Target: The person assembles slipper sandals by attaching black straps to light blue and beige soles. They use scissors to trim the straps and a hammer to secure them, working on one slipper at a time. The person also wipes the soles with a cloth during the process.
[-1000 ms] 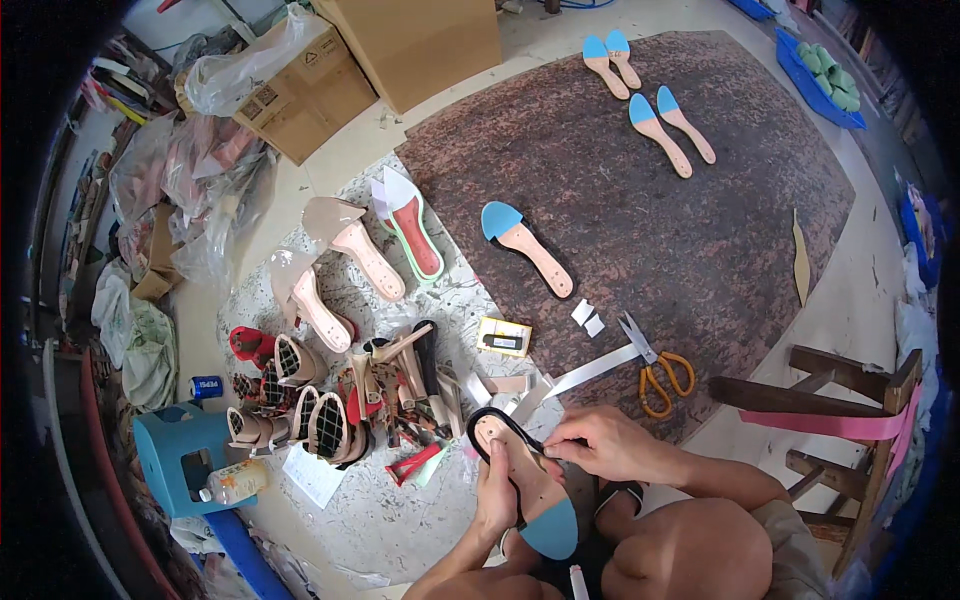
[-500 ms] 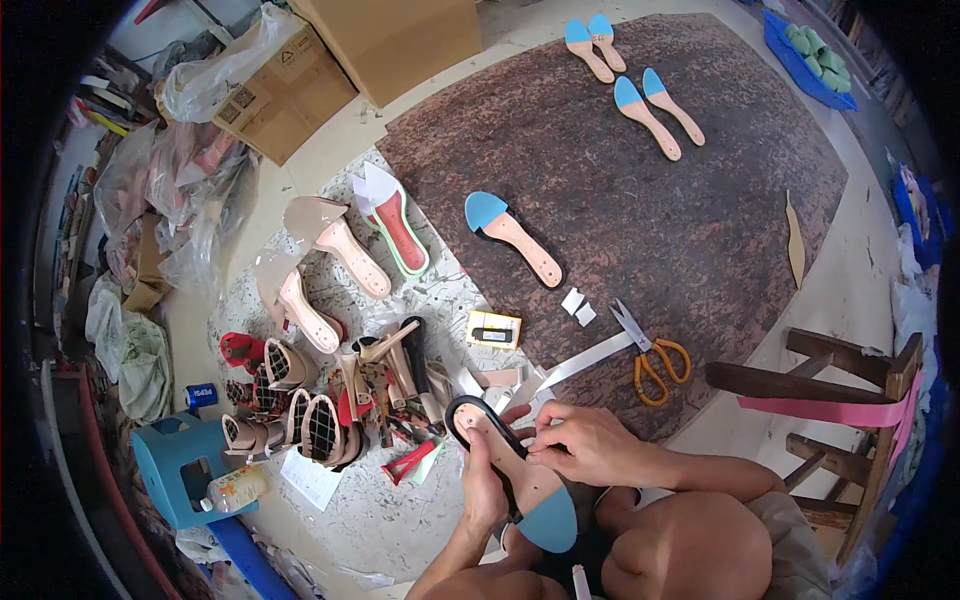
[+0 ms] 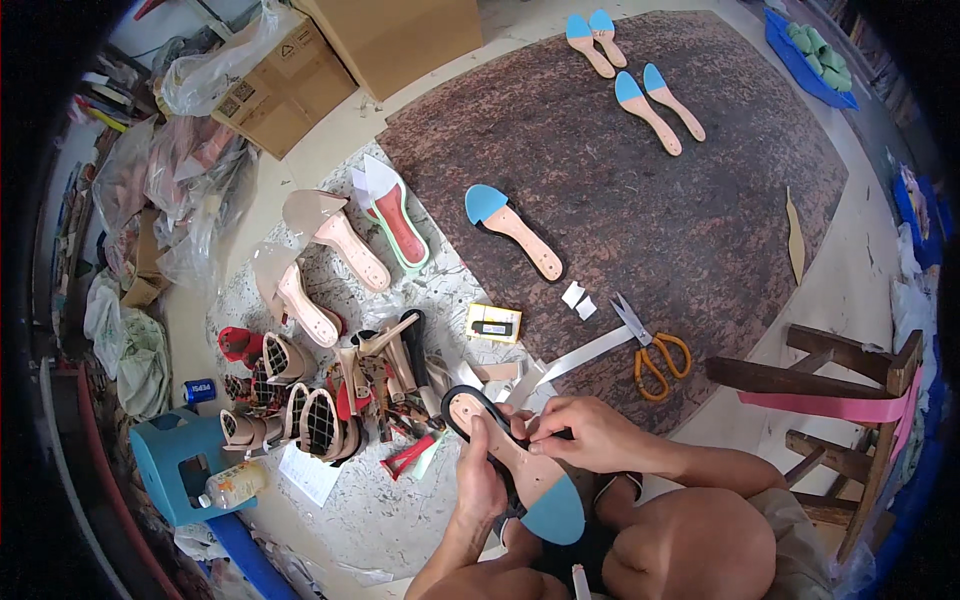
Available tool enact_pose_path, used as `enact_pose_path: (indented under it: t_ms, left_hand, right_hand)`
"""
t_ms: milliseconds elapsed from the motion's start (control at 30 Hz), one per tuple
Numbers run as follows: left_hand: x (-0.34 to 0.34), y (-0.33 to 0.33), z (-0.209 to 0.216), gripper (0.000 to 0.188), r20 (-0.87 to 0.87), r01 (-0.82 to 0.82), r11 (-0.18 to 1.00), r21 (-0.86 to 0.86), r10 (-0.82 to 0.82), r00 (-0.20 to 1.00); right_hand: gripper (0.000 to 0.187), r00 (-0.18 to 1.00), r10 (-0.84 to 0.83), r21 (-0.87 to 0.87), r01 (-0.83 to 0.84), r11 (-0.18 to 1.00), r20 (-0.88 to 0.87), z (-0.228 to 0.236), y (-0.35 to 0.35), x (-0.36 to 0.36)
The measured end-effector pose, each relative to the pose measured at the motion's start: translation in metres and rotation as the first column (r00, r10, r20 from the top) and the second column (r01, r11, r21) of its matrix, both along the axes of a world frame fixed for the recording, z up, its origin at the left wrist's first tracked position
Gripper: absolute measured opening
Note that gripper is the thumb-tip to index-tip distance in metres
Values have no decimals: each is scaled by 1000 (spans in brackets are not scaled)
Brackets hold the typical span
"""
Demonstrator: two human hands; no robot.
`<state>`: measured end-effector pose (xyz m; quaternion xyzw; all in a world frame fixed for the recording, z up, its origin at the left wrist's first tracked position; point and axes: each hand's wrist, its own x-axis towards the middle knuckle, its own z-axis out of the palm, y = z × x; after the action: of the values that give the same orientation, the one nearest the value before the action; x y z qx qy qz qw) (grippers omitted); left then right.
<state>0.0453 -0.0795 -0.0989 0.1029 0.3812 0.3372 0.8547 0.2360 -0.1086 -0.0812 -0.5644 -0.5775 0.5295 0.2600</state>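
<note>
Head camera view, nearest first: a beige shoe sole (image 3: 522, 470) is held up above the lap, its blue toe end pointing to 5 o'clock and its heel to 11 o'clock, with black edging (image 3: 447, 414) round the heel. The step in hand looks to be fitting that edging along the sole's side; the next move probably calls for a steady hold at the waist and small, close finger work along the rim. The left hand (image 3: 482, 487) reaches up from 7 o'clock and clasps the sole's middle, thumb laid on the upper face, fingers curled behind where they are mostly hidden. The right hand (image 3: 592, 435) comes in from 3 o'clock, wrist bent inward, thumb and fingertips bunched at the sole's 2 o'clock edge; they seem to pinch the black edging, though the fingers cover much of it. Beyond the sole, a tangle of shoe heels (image 3: 405, 370) lies at 10 o'clock, a white strip (image 3: 595, 354) at 1 o'clock, and orange-handled scissors (image 3: 650, 353) just past it, their blades parted. A wooden stool (image 3: 770, 379) is near 3 o'clock. Farther out, toward 12 o'clock, another blue-toed sole (image 3: 522, 240) rests on the dark mat (image 3: 690, 230), and farthest off, four more soles (image 3: 650, 115) lie in pairs between 12 and 1 o'clock.
</note>
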Motion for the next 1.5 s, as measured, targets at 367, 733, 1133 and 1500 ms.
enact_pose_path:
  t_ms: [367,733,1133,1500]
  left_hand:
    - [1,11,11,39,-57,50,999,10,-50,997]
    - [5,3,12,40,-41,-65,998,-4,64,997]
    - [4,1,1,42,-84,-111,993,51,115,990]
    - [8,7,12,43,-651,143,974,176,6,759]
  right_hand:
    - [24,1000,0,-49,0,999,-1,22,22,36]
    - [19,998,31,-43,-33,999,-55,14,5,4]
    - [16,999,28,-3,-28,1000,45,9,-2,-13]
    - [16,954,-296,106,300,948,-50,9,18,-25]
